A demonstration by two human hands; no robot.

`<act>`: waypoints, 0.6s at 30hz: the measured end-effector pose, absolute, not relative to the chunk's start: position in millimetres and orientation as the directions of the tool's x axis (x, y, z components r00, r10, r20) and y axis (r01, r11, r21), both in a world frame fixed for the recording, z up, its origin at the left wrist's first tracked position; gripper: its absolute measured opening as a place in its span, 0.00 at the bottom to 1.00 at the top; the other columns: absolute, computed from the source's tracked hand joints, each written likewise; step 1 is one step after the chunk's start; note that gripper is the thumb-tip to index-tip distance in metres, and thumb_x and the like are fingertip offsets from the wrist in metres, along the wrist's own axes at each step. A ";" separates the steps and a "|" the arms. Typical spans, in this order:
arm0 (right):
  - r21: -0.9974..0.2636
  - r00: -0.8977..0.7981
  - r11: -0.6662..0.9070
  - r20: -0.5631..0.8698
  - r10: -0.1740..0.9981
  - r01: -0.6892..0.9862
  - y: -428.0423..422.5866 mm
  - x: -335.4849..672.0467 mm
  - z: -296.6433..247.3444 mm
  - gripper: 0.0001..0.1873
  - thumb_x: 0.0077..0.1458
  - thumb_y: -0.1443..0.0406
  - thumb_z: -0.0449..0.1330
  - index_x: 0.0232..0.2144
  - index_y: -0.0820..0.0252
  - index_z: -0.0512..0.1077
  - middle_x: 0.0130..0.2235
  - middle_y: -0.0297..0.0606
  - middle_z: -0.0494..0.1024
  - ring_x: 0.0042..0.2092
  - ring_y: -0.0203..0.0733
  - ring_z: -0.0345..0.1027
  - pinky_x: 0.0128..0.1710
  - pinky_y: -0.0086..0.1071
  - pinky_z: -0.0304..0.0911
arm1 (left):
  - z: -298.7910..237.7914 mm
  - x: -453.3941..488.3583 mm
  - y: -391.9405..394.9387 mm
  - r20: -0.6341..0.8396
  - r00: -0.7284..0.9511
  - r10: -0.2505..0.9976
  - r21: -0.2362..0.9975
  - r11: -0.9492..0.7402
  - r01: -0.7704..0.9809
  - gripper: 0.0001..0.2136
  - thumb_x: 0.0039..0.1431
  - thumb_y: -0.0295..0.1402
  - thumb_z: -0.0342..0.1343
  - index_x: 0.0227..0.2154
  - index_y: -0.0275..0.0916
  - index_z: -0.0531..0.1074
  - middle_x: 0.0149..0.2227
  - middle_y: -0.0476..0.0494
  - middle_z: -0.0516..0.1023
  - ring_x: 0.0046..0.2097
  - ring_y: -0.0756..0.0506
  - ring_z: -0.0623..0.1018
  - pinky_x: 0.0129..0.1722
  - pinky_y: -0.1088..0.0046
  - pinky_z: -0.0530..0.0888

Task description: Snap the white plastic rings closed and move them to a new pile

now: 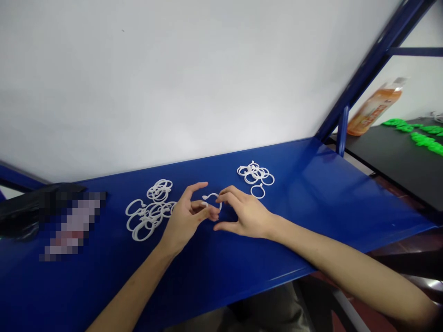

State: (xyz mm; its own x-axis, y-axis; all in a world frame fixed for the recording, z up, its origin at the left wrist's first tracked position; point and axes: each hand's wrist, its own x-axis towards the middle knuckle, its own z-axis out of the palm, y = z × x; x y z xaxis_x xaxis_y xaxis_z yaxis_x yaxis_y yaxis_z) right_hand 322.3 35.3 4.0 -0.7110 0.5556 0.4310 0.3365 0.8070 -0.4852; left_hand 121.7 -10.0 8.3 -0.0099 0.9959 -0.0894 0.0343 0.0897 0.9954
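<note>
1. Blue painted metal forms the worktop [311, 221], which is smooth and glossy. Its front edge runs just under my forearms, and I judge that anything dropped on so slick a sheet could skid off that edge.
2. My left hand [185, 220] and right hand [244, 216] meet over the middle of the worktop. Both pinch one ring [212, 197] at the fingertips, just above the surface. My left forefinger is lifted clear of it.
3. The ring is thin white plastic, a round hoop with a small knob where its ends meet. It looks springy, so a light pinch could let it flick away, and bending it too far could snap it.
4. A tangled heap of rings [148, 213] lies just beside my left hand, toward the left end. My wrist could brush it and scatter the hoops.
5. A smaller cluster of rings [255, 173] sits nearer the back edge, with a single hoop [258, 191] just in front of it, close to my right fingertips.
6. A black bag [24, 207] lies crumpled and soft at the left end.
7. Behind everything is a plain matte white wall [173, 69]. A blue post [377, 57] slants up past the right end, where a dark table [391, 161] carries an orange bottle [375, 108] and some green pieces [420, 133] too far off to make out.
</note>
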 end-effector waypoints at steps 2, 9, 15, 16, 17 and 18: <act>-0.410 -0.719 0.831 0.437 0.540 0.375 33.8 319.2 2.3 0.22 0.61 0.50 0.61 0.46 0.61 0.68 0.51 0.50 0.71 0.46 0.47 0.72 0.42 0.43 0.75 | 5.9 125.0 -10.4 -0.101 -0.033 0.994 0.995 0.101 -0.004 0.29 0.49 0.43 0.69 0.52 0.39 0.68 0.29 0.47 0.82 0.32 0.44 0.82 0.34 0.67 0.79; -0.485 -0.643 0.807 0.508 0.573 0.337 33.8 317.3 1.1 0.13 0.71 0.60 0.50 0.41 0.61 0.70 0.43 0.46 0.75 0.42 0.41 0.73 0.41 0.37 0.73 | 0.7 116.3 -5.5 0.012 -0.109 0.994 0.977 0.011 0.214 0.18 0.56 0.48 0.63 0.39 0.38 0.77 0.28 0.47 0.80 0.29 0.47 0.79 0.34 0.71 0.77; -0.705 -0.535 0.668 0.477 0.697 0.241 40.5 322.7 2.9 0.11 0.69 0.64 0.54 0.50 0.58 0.70 0.40 0.39 0.79 0.38 0.37 0.75 0.38 0.31 0.69 | 1.4 115.3 -6.4 0.144 -0.080 0.986 0.917 -0.103 0.386 0.15 0.56 0.48 0.63 0.36 0.40 0.76 0.29 0.49 0.78 0.30 0.49 0.77 0.32 0.74 0.75; -0.717 -0.542 0.659 0.469 0.698 0.229 41.2 322.9 3.0 0.10 0.68 0.64 0.54 0.47 0.59 0.72 0.39 0.39 0.80 0.38 0.37 0.75 0.37 0.30 0.69 | 1.0 115.5 -6.8 0.155 -0.085 0.984 0.924 -0.114 0.365 0.16 0.55 0.47 0.64 0.38 0.40 0.76 0.29 0.50 0.78 0.29 0.49 0.77 0.31 0.75 0.74; -0.735 -0.551 0.641 0.449 0.703 0.219 41.6 322.8 2.9 0.09 0.67 0.64 0.55 0.45 0.60 0.72 0.37 0.38 0.80 0.35 0.36 0.74 0.35 0.29 0.68 | 0.6 115.5 -7.2 0.168 -0.088 0.982 0.929 -0.128 0.346 0.16 0.55 0.46 0.64 0.39 0.41 0.75 0.29 0.51 0.77 0.29 0.50 0.77 0.30 0.75 0.74; -0.758 -0.566 0.618 0.421 0.709 0.211 41.8 322.5 2.5 0.08 0.67 0.64 0.56 0.43 0.60 0.73 0.34 0.36 0.79 0.33 0.35 0.73 0.33 0.28 0.66 | 0.1 115.4 -7.4 0.190 -0.092 0.977 0.928 -0.148 0.342 0.16 0.54 0.46 0.65 0.40 0.41 0.74 0.28 0.51 0.77 0.28 0.50 0.76 0.29 0.75 0.73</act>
State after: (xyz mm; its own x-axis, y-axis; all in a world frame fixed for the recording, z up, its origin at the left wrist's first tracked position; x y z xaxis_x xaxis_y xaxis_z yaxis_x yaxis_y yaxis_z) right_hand 322.5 41.8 2.5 -0.5656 0.7094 0.4205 0.2113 0.6175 -0.7576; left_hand 115.4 -7.4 0.1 -0.0922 0.9774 0.1900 0.3417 -0.1482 0.9281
